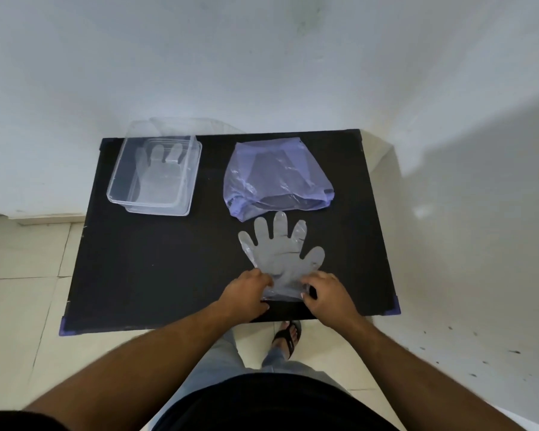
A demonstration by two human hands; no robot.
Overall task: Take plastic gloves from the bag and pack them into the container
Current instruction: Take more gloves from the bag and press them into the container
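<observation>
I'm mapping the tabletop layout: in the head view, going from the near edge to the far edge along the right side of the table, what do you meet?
Right hand → flat plastic glove → purple bag.

Black table [156, 275], clear container [119, 194] far left, purple bag [277, 178] far right, flat plastic glove [277, 253] near edge

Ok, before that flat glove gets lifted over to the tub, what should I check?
1. Both hands on cuff: left hand and right hand pinch the clear plastic glove: ok.
2. Glove lies flat, fingers spread: ok.
3. Clear rectangular plastic container open: ok.
4. Room inside: one glove already there, space left: ok.
5. Glove clear of the purple plastic bag: fingertip touches or overlaps its edge: cannot tell.
</observation>
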